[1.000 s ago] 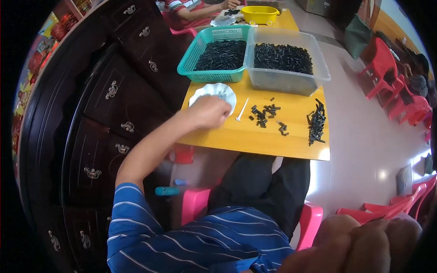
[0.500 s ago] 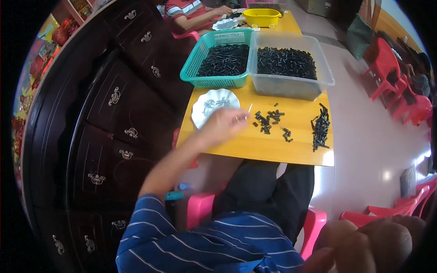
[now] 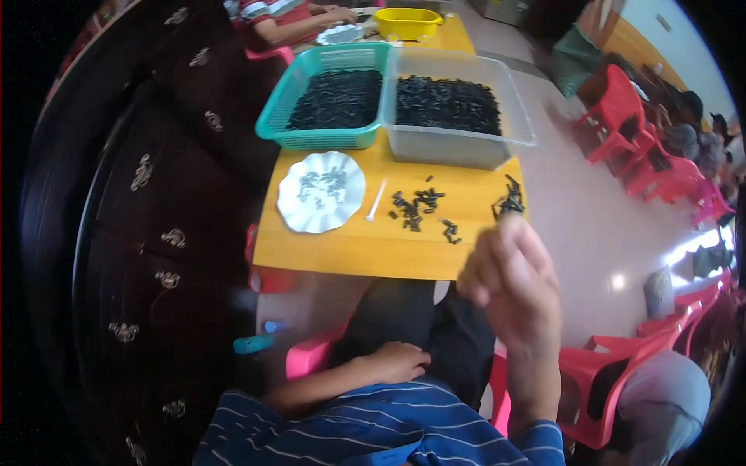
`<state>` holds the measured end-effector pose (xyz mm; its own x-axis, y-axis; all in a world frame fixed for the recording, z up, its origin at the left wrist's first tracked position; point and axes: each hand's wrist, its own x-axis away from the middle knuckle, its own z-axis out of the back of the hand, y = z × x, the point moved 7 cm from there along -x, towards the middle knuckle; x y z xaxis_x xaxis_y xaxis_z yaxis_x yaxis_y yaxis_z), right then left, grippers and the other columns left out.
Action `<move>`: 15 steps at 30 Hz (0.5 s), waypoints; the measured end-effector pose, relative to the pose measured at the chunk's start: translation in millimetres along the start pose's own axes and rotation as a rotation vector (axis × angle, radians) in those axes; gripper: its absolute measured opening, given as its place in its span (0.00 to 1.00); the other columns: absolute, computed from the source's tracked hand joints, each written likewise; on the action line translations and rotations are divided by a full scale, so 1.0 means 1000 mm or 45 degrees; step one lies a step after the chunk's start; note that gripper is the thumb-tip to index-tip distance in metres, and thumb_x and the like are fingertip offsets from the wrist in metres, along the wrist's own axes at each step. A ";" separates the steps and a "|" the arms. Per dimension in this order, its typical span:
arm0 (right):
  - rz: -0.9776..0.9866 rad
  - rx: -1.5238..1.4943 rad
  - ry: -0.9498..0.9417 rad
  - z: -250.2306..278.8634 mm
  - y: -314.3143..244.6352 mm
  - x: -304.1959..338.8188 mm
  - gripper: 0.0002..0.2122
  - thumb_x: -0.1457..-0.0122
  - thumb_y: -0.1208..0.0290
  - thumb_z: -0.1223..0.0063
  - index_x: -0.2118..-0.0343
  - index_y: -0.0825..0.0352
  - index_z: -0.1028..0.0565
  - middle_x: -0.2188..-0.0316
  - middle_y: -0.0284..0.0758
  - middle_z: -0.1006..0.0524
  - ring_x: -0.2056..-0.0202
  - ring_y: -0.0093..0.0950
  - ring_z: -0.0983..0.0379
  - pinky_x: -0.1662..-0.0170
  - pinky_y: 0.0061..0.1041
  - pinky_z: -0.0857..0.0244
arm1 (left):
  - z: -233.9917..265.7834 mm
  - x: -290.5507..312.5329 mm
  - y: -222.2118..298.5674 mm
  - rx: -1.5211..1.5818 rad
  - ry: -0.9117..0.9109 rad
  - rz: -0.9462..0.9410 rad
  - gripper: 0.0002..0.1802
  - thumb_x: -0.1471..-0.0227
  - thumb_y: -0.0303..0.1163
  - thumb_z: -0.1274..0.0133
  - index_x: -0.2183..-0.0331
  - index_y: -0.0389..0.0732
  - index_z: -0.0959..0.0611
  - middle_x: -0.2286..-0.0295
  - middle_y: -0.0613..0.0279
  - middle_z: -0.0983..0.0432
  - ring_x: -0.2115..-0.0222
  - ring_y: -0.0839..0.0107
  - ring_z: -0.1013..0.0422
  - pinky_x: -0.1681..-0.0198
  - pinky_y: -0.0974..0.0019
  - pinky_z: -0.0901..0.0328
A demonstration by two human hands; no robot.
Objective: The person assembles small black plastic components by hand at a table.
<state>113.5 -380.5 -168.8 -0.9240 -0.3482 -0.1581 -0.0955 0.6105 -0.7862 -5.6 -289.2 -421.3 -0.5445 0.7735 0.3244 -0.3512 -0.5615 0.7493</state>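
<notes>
My left hand (image 3: 400, 363) rests on my lap, holding nothing that I can see, its fingers loosely laid over my dark trousers. Raised over the table's near right corner is my right hand (image 3: 514, 272), slightly blurred, fingers curled in. Whatever they may pinch is hidden. Just beyond it lies a pile of short black tubes (image 3: 510, 197), partly covered by the fingers. More black tube pieces (image 3: 416, 206) are scattered mid-table. A thin white stick (image 3: 376, 199) with a wider end lies left of them, beside a white scalloped plate (image 3: 289, 203) bearing small clear pieces.
A green basket (image 3: 268, 116) and a clear plastic bin (image 3: 443, 147), both full of black pieces, stand across the yellow table (image 3: 334, 260). Beyond are a yellow tub (image 3: 406, 35) and a seated person (image 3: 284, 27). Dark drawers (image 3: 140, 233) line the left, red chairs (image 3: 614, 109) the right.
My left hand has let go of the white stick beside the plate and drawn back to my lap. My right hand has come up over the right table corner. The view has shifted right.
</notes>
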 end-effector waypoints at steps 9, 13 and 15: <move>0.195 0.535 0.580 0.171 -0.080 -0.117 0.08 0.39 0.71 0.44 0.58 0.65 0.27 0.75 0.30 0.27 0.74 0.21 0.28 0.69 0.21 0.33 | 0.005 0.012 -0.002 -0.101 0.057 0.047 0.15 0.44 0.37 0.45 0.58 0.41 0.16 0.61 0.49 0.19 0.58 0.49 0.23 0.54 0.48 0.29; 0.267 0.646 0.710 0.208 -0.154 -0.154 0.06 0.38 0.72 0.43 0.64 0.62 0.30 0.74 0.28 0.26 0.72 0.21 0.25 0.65 0.25 0.27 | 0.009 0.013 -0.002 -0.153 0.094 0.033 0.13 0.44 0.36 0.44 0.59 0.41 0.17 0.63 0.49 0.20 0.59 0.49 0.23 0.55 0.47 0.28; 0.328 0.617 0.683 0.212 -0.177 -0.165 0.07 0.37 0.70 0.42 0.63 0.62 0.30 0.73 0.29 0.25 0.72 0.22 0.25 0.66 0.25 0.27 | 0.008 0.013 -0.003 -0.156 0.094 0.032 0.12 0.44 0.36 0.44 0.60 0.40 0.17 0.63 0.49 0.20 0.59 0.49 0.23 0.55 0.47 0.28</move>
<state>361.7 -581.7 -130.6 -0.9601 0.2311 -0.1575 0.2058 0.2024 -0.9574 -5.6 -275.0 -415.2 -0.6071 0.7378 0.2953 -0.4249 -0.6154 0.6639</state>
